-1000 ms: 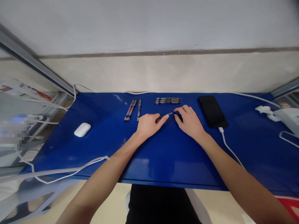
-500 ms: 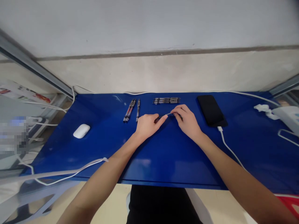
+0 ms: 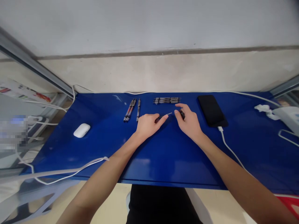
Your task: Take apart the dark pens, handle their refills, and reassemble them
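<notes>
Left thumb and fingers pinch a slim, dark pen-like piece with a pale tip, held over the middle of the glossy blue table, its tip pointing at the right hand. Right thumb and index finger stand parted just beside that tip; a small dark piece shows among the fingers, grip cannot be told. Beyond, grey-and-clear plastic pens lie parallel to the table's back edge.
</notes>
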The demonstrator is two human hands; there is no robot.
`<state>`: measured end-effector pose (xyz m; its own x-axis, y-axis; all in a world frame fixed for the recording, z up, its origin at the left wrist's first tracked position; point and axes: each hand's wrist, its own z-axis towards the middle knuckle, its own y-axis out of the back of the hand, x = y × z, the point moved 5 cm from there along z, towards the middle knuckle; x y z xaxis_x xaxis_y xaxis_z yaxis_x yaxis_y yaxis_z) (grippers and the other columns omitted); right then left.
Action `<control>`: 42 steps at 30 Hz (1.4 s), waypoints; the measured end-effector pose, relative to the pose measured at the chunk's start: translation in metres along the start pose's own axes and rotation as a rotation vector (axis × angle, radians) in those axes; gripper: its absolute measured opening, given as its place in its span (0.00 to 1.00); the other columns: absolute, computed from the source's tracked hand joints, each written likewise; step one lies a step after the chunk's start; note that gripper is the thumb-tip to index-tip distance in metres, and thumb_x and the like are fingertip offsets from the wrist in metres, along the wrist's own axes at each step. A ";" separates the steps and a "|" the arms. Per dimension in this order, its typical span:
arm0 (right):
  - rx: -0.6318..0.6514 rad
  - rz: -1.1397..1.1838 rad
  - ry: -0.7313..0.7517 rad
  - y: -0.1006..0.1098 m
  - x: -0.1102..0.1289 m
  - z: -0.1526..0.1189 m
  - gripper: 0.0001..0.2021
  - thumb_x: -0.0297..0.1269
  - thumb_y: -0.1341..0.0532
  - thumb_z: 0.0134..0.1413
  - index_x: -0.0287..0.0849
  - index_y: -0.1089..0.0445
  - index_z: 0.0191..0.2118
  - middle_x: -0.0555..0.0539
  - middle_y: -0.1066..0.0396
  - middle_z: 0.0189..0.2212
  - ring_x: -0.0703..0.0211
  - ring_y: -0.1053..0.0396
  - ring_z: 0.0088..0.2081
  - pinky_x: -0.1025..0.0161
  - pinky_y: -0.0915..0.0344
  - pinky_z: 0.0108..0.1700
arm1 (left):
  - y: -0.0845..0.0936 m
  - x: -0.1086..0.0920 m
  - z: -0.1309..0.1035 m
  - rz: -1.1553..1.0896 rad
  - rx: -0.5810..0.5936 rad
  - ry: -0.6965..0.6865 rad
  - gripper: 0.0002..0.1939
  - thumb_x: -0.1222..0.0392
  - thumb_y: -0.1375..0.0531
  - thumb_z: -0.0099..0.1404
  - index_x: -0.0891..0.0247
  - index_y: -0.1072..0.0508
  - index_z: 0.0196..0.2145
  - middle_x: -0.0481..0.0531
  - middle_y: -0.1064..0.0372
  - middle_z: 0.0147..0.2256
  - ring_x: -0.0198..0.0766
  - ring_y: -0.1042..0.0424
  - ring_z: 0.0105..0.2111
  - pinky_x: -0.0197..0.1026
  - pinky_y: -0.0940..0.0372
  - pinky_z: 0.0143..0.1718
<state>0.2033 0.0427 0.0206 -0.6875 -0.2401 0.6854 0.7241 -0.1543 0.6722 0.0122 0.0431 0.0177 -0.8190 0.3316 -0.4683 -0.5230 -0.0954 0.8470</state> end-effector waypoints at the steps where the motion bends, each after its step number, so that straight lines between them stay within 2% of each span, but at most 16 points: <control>1: -0.026 0.017 0.002 0.001 -0.002 0.001 0.21 0.45 0.46 0.69 0.40 0.34 0.60 0.46 0.27 0.29 0.56 0.31 0.24 0.59 0.36 0.31 | 0.000 0.000 0.000 -0.003 -0.001 0.001 0.34 0.32 0.51 0.71 0.61 0.37 0.19 0.50 0.36 0.18 0.36 0.38 0.20 0.40 0.55 0.24; 3: -0.037 0.079 0.005 0.000 -0.005 0.002 0.25 0.45 0.47 0.69 0.40 0.39 0.66 0.44 0.24 0.34 0.55 0.28 0.28 0.57 0.32 0.34 | 0.001 -0.001 0.000 -0.007 -0.001 0.001 0.34 0.32 0.52 0.71 0.61 0.37 0.19 0.50 0.35 0.18 0.36 0.37 0.20 0.40 0.55 0.24; 6: 0.008 0.248 -0.030 -0.004 -0.008 0.001 0.30 0.51 0.49 0.71 0.42 0.48 0.71 0.45 0.23 0.35 0.57 0.28 0.27 0.57 0.29 0.32 | 0.001 -0.001 0.000 -0.003 0.002 0.001 0.33 0.32 0.52 0.71 0.61 0.35 0.19 0.51 0.34 0.18 0.37 0.37 0.20 0.40 0.55 0.24; 8: 0.003 0.334 -0.071 -0.004 -0.008 0.000 0.30 0.55 0.51 0.70 0.42 0.45 0.68 0.45 0.22 0.35 0.59 0.28 0.25 0.59 0.29 0.30 | 0.001 -0.001 0.000 0.002 -0.001 0.002 0.33 0.32 0.51 0.71 0.61 0.34 0.19 0.52 0.34 0.19 0.37 0.36 0.20 0.40 0.55 0.24; 10: -0.029 0.333 -0.092 0.000 -0.006 -0.001 0.28 0.57 0.53 0.70 0.42 0.38 0.62 0.46 0.23 0.31 0.59 0.28 0.23 0.61 0.30 0.29 | 0.001 -0.001 0.000 0.005 -0.001 0.004 0.33 0.33 0.51 0.71 0.61 0.34 0.19 0.51 0.34 0.19 0.37 0.36 0.20 0.40 0.55 0.24; 13: -0.058 0.189 -0.090 0.006 -0.002 -0.001 0.25 0.56 0.55 0.72 0.42 0.31 0.51 0.50 0.30 0.21 0.59 0.31 0.22 0.60 0.34 0.30 | 0.001 -0.001 0.000 0.006 0.010 0.012 0.33 0.33 0.51 0.71 0.61 0.34 0.20 0.51 0.34 0.19 0.37 0.36 0.20 0.40 0.55 0.24; 16: -0.060 0.097 -0.082 0.008 0.000 -0.001 0.22 0.54 0.54 0.72 0.44 0.31 0.44 0.51 0.34 0.19 0.58 0.33 0.21 0.59 0.38 0.30 | 0.001 -0.001 0.000 0.007 0.013 0.013 0.33 0.33 0.51 0.71 0.61 0.34 0.20 0.50 0.34 0.19 0.37 0.36 0.21 0.40 0.55 0.24; 20: -0.022 0.180 -0.118 0.004 -0.005 0.000 0.17 0.55 0.51 0.71 0.46 0.38 0.42 0.54 0.36 0.19 0.59 0.35 0.21 0.61 0.40 0.28 | 0.001 -0.002 0.000 0.004 0.001 0.003 0.33 0.32 0.51 0.71 0.61 0.36 0.19 0.50 0.34 0.18 0.37 0.36 0.20 0.40 0.56 0.24; 24: 0.025 0.357 -0.157 -0.003 -0.012 0.003 0.16 0.57 0.47 0.68 0.48 0.43 0.44 0.57 0.37 0.20 0.61 0.35 0.21 0.62 0.39 0.27 | 0.002 -0.002 0.000 0.001 -0.004 0.006 0.34 0.32 0.51 0.71 0.61 0.36 0.19 0.51 0.34 0.18 0.37 0.36 0.20 0.40 0.56 0.24; 27: 0.054 0.440 -0.161 -0.005 -0.012 0.005 0.17 0.57 0.46 0.67 0.48 0.41 0.42 0.56 0.35 0.21 0.63 0.36 0.21 0.63 0.38 0.27 | 0.002 -0.002 0.000 0.000 0.001 0.002 0.33 0.33 0.51 0.71 0.61 0.36 0.19 0.51 0.34 0.18 0.37 0.36 0.20 0.40 0.56 0.24; 31: 0.096 0.409 -0.181 -0.006 -0.010 0.005 0.20 0.57 0.44 0.66 0.44 0.33 0.33 0.51 0.33 0.22 0.63 0.35 0.22 0.63 0.37 0.28 | 0.002 -0.003 -0.001 0.000 -0.005 0.003 0.34 0.32 0.51 0.71 0.61 0.36 0.19 0.51 0.34 0.19 0.36 0.36 0.20 0.40 0.55 0.24; 35: 0.050 0.436 -0.174 -0.004 -0.010 0.004 0.23 0.58 0.43 0.65 0.43 0.27 0.32 0.49 0.31 0.25 0.61 0.33 0.26 0.62 0.36 0.29 | 0.001 -0.002 0.000 0.002 -0.007 0.001 0.34 0.32 0.51 0.71 0.61 0.36 0.19 0.51 0.34 0.19 0.37 0.36 0.20 0.40 0.55 0.24; 39: -0.032 0.433 -0.191 -0.001 -0.015 0.004 0.23 0.60 0.45 0.66 0.45 0.26 0.33 0.52 0.39 0.20 0.62 0.40 0.22 0.63 0.44 0.24 | 0.002 -0.002 0.000 0.000 0.001 0.000 0.33 0.33 0.51 0.71 0.61 0.36 0.19 0.51 0.34 0.19 0.36 0.37 0.20 0.40 0.56 0.24; 42: -0.072 0.528 -0.218 0.000 -0.017 0.004 0.24 0.61 0.46 0.66 0.46 0.29 0.32 0.53 0.42 0.19 0.62 0.40 0.21 0.63 0.44 0.24 | 0.002 -0.002 0.000 -0.001 0.004 -0.005 0.33 0.33 0.51 0.71 0.61 0.37 0.19 0.51 0.34 0.18 0.36 0.37 0.20 0.40 0.56 0.24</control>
<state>0.2151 0.0510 0.0098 -0.2217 -0.1000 0.9700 0.9690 -0.1341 0.2076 0.0129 0.0419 0.0202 -0.8172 0.3362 -0.4681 -0.5231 -0.0916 0.8474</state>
